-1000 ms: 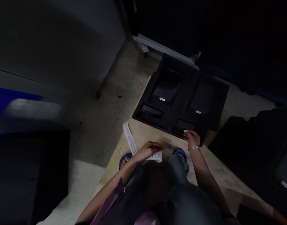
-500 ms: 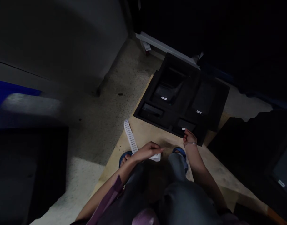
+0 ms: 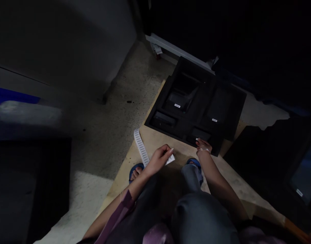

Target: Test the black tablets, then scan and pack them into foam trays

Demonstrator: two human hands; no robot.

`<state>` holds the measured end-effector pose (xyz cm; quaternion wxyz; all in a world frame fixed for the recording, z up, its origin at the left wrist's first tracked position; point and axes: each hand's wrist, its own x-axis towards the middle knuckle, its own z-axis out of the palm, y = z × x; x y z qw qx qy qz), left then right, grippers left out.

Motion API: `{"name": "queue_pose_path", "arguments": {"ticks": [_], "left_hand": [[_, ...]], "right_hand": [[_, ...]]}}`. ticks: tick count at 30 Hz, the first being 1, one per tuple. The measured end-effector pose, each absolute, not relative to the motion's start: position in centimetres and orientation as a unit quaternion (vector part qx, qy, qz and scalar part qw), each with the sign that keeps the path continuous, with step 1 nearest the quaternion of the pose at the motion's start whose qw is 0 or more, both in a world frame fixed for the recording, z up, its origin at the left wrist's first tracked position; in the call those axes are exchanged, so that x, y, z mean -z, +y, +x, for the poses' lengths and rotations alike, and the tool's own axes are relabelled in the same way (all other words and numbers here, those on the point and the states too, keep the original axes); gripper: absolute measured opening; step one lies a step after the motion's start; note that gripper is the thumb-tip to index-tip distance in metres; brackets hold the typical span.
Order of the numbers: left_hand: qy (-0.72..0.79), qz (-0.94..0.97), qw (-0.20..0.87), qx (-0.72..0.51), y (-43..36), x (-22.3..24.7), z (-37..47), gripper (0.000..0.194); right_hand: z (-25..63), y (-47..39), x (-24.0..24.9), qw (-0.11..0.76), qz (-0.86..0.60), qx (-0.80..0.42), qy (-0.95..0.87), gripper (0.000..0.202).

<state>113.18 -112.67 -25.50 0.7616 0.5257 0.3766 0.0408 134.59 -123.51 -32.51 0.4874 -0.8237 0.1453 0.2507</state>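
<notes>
A black foam tray (image 3: 189,130) with several recesses lies in front of me. White labels show in it, one at the left recess (image 3: 177,105) and one at the right recess (image 3: 214,120). My right hand (image 3: 203,145) has its fingertips pressed on a small white label (image 3: 197,139) at the lower recess. My left hand (image 3: 160,158) is closed on the strip of labels; one end of the label strip (image 3: 141,145) trails to the left over the light board, and a white piece sticks out past the fingers.
The tray rests on a light wooden board (image 3: 125,169). Another dark foam piece with a label (image 3: 299,192) is at the right. A dark box (image 3: 54,183) stands at the left. My feet in blue sandals are on the board, below the tray.
My left hand has turned and risen slightly, lifting the strip's near end. My right fingertips now cover more of the small label. The view has shifted slightly.
</notes>
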Motion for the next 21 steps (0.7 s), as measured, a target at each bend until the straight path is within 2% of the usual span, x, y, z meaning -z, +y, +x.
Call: {"name": "queue_pose_path", "arguments": {"ticks": [10,15,21], "left_hand": [[0.407,0.471,0.781,-0.047,-113.3,25.7,113.3,0.042],[0.433,0.419,0.794,-0.079,-113.4,25.6,113.5,0.043],[0.471,0.466,0.742,-0.098,-113.2,24.9,113.6,0.038]], "right_hand": [[134.4,-122.7,30.3,0.466,-0.825,-0.238,0.211,0.016],[134.3,-121.7,31.1,0.411,-0.858,-0.19,0.245,0.017],[134.8,-121.5,32.1,0.345,-0.888,-0.192,0.234,0.022]]}}
